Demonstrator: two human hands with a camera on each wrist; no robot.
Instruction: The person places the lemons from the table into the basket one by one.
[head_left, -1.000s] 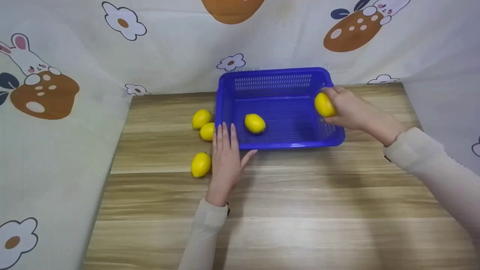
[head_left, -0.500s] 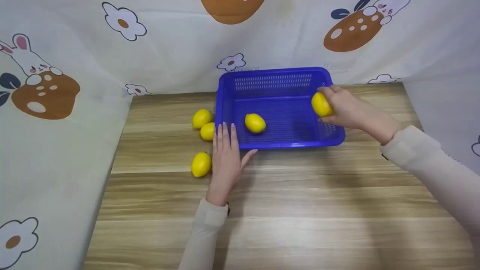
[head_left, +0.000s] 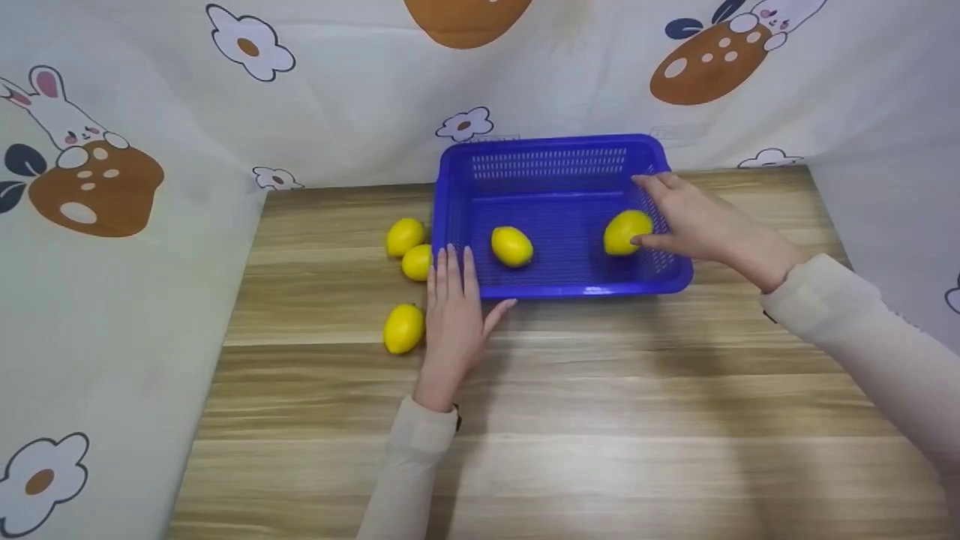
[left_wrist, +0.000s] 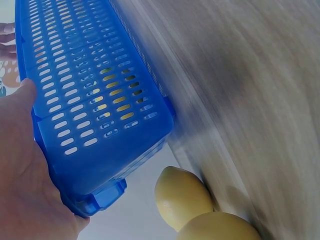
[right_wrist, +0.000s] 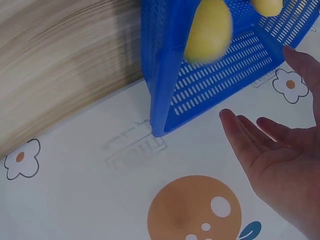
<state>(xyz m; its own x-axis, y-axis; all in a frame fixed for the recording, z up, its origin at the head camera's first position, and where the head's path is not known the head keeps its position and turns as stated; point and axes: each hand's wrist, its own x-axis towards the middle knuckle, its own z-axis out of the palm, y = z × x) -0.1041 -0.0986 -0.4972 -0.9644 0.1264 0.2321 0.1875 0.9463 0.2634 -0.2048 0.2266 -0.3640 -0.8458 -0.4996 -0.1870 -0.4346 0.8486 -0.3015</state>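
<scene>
A blue slotted plastic basket (head_left: 577,291) stands at the back of the wooden table. Over its right end my right hand (head_left: 701,221) is spread, thumb and fingers apart. Just below the thumb a yellow lemon (head_left: 624,232) is inside the basket, blurred and out of the grasp in the right wrist view. Another lemon (head_left: 512,247) lies on the basket floor toward the left. My left hand (head_left: 454,322) rests with straight fingers over the basket's front left corner, its thumb along the front rim. In the left wrist view this hand (left_wrist: 30,170) lies along the basket rim.
Left of the basket two lemons (head_left: 406,238) lie close together on the table (head_left: 570,420). A third lemon (head_left: 403,328) lies nearer, beside my left hand. A pale patterned cloth (head_left: 352,97) hangs behind and on both sides.
My right hand has let go of the lemon it held over the basket's right end, and the lemon has dropped down and to the left. The left hand has stayed put.
</scene>
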